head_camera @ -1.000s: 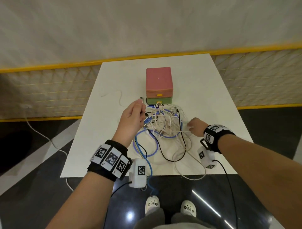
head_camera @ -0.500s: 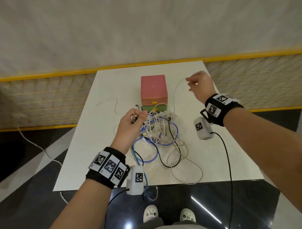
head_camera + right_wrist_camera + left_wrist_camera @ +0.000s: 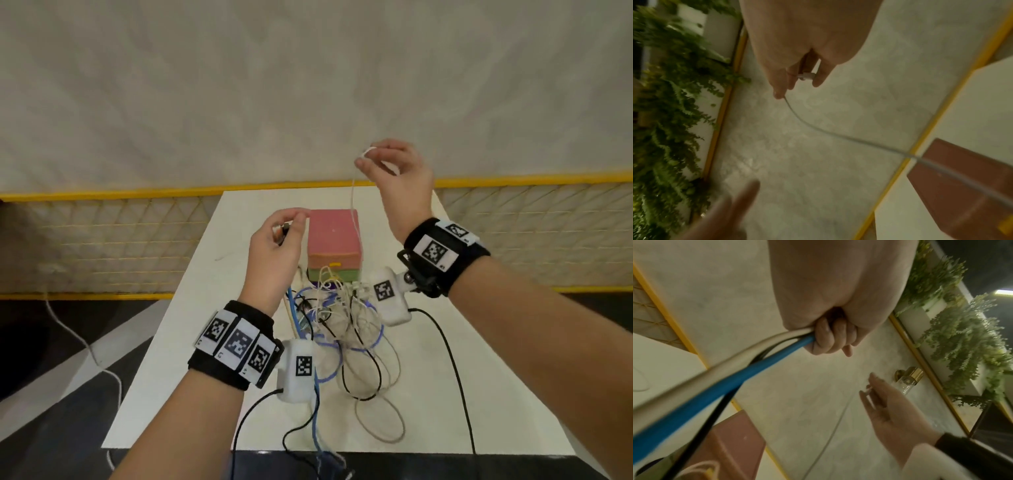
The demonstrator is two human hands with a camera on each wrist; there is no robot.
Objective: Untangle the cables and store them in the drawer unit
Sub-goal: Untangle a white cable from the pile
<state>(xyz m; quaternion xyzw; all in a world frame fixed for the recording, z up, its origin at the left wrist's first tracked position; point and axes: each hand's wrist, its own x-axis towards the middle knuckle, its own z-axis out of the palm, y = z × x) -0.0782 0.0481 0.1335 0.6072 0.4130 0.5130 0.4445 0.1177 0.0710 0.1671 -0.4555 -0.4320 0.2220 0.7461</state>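
Over a white counter point(image 3: 219, 308), I am drawing a thin white cable point(image 3: 352, 212) from the tangle point(image 3: 337, 315), right hand point(image 3: 397, 178) pinching its plug, left hand point(image 3: 277, 246) gripping several cable ends; next, freeing its length.

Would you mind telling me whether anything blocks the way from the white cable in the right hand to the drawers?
Yes: the cable tangle lies right against the front of the drawer unit, over the lower drawers. The thin white cable pinched by the right hand also runs down into it, not yet free.
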